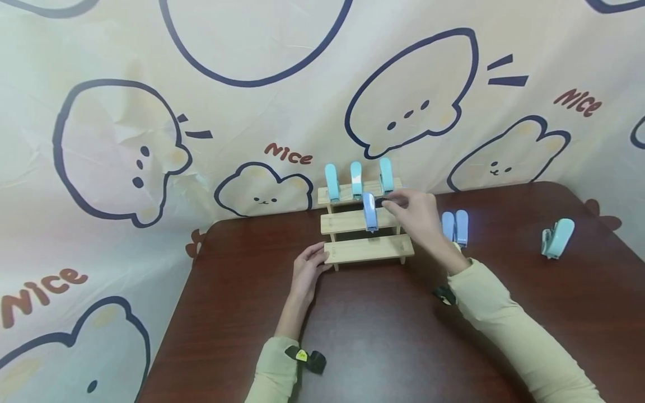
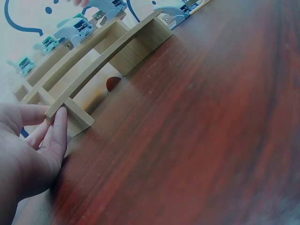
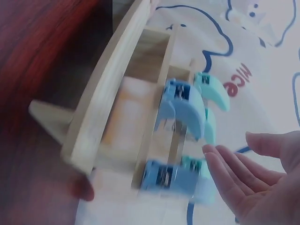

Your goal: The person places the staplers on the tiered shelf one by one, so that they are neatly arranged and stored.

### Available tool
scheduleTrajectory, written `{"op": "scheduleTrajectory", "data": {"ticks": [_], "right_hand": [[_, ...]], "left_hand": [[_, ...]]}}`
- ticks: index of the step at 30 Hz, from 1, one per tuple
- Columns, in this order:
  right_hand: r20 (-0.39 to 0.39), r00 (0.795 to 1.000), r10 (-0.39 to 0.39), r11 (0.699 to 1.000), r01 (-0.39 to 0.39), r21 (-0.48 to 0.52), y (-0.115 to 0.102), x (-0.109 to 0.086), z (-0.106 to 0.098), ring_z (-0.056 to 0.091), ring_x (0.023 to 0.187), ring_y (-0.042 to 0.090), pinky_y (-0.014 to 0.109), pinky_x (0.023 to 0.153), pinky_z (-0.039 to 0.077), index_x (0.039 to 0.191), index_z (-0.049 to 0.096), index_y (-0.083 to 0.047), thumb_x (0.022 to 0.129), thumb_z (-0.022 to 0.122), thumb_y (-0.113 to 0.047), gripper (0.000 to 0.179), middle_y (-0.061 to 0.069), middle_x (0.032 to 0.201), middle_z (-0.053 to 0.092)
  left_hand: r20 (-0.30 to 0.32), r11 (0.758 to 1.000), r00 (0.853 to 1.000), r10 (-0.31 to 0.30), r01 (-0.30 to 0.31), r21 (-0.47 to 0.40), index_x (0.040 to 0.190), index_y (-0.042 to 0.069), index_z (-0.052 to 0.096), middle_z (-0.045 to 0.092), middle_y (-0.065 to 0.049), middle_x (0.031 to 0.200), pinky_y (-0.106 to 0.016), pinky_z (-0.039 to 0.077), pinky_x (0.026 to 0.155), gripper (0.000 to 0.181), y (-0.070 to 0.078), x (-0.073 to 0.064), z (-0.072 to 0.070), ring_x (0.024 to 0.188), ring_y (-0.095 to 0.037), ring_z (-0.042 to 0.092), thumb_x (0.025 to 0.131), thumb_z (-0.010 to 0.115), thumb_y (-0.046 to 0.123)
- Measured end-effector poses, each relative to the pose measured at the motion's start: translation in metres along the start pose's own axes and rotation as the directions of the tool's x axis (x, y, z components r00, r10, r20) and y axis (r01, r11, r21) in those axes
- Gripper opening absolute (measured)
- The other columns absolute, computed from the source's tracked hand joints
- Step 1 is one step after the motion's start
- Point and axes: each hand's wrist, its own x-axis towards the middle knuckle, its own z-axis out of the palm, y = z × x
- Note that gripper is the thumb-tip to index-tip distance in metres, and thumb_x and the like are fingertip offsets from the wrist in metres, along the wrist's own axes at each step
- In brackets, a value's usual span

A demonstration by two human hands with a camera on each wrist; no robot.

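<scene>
Pale yellow sleeves [image 1: 524, 336] are seen at the bottom of the head view, with a dark wrist device [image 1: 316, 362] worn at the left cuff. Beyond them, near the centre of the frame, a three-tiered wooden rack [image 1: 368, 250] is set on a dark brown table [image 1: 383, 319]. Its lowest tier is pinched at the left end by the left hand [image 1: 304, 271]. The right hand [image 1: 415, 215] is held over the right end of the middle tier, and its fingers are seen extended, with the thumb apart, in the right wrist view. One blue clip [image 1: 370, 211] is fixed on that tier, just left of these fingers; a second blue clip [image 3: 168, 180] is placed at the tier's right end, close beside the fingertips, though whether it is touched cannot be told. Three teal clips [image 1: 356, 179] are lined along the top tier. Two more blue clips [image 1: 461, 228] are placed right of the rack, partly behind the right arm, and another teal clip [image 1: 559, 238] is stood at far right. Behind, a cartoon-printed cloth [image 1: 282, 45] is hung.
</scene>
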Motion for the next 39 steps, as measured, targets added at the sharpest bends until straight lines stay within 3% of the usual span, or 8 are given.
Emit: {"op": "scheduleTrajectory", "data": {"ticks": [6,15,29,39], "right_hand": [[-0.039,0.998,0.055,0.998,-0.055,-0.007,0.019,-0.011,-0.025,0.073,0.071,0.03,0.026,0.055,0.047,0.114,0.076,0.003,0.097,0.072,-0.015,0.025,0.018,0.09,0.077],[-0.06,0.992,0.109,0.994,-0.11,-0.011,0.041,-0.022,-0.059,0.076,0.077,0.035,0.013,0.056,0.046,0.109,0.076,0.003,0.1,0.071,-0.017,0.023,0.018,0.087,0.077],[-0.038,0.97,0.241,0.968,-0.243,-0.061,0.08,-0.035,-0.087,0.075,0.083,0.041,0.021,0.052,0.048,0.112,0.075,0.004,0.102,0.066,-0.027,0.033,0.024,0.095,0.076],[0.007,0.947,0.32,0.944,-0.318,-0.09,0.106,-0.042,-0.094,0.075,0.086,0.039,0.016,0.059,0.05,0.118,0.071,0.007,0.104,0.064,-0.032,0.042,0.028,0.102,0.074]], "left_hand": [[-0.003,1.0,1.0,-0.006,0.006,-0.003,0.136,-0.01,0.059,0.066,-0.021,0.125,-0.022,0.058,0.074,0.04,0.001,0.001,0.0,0.09,-0.012,0.069,0.098,0.064,-0.001],[-0.005,1.0,1.0,0.002,-0.002,-0.006,0.135,-0.011,0.058,0.067,-0.017,0.12,-0.023,0.058,0.073,0.039,0.001,0.0,0.0,0.089,-0.012,0.068,0.098,0.064,-0.002],[-0.003,1.0,1.0,0.0,0.0,0.0,0.136,-0.011,0.058,0.066,-0.017,0.12,-0.023,0.058,0.074,0.04,0.001,0.0,0.001,0.09,-0.011,0.068,0.098,0.064,-0.001],[0.001,1.0,1.0,0.005,-0.005,-0.007,0.135,-0.012,0.058,0.068,-0.016,0.119,-0.023,0.058,0.074,0.039,0.0,0.0,-0.001,0.088,-0.011,0.068,0.098,0.064,-0.001]]}}
